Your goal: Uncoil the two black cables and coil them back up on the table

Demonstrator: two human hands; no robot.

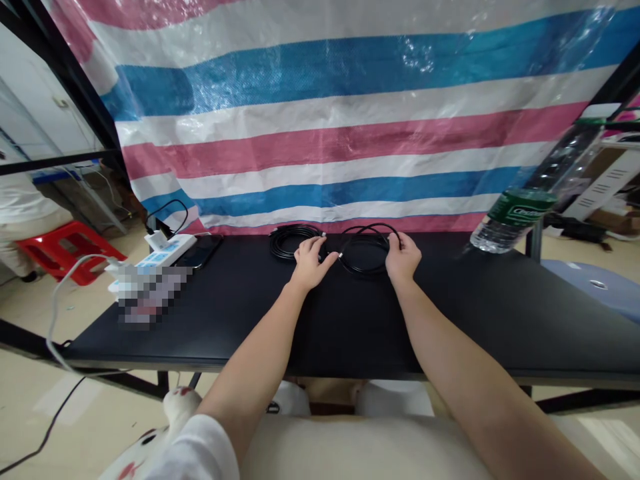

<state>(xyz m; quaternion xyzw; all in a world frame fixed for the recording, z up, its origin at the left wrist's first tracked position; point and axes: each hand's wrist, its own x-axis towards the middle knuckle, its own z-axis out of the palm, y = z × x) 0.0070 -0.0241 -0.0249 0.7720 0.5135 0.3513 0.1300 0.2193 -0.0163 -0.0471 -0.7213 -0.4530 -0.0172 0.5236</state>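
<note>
Pinching looped cable [363, 271], the right grip [403, 259] sits between coil [276, 247] and bottle [517, 208]; left grip [309, 264] splayed.

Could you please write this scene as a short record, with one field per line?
Left hand: fingers spread, beside the right edge of a black coiled cable; contact unclear
Right hand: pinches the right side of a looser looped cable
Surface: black table
Table left: power strip, dark phone
Table right: clear bottle, green label
Behind: striped sheet
Floor, left: red stool
</note>
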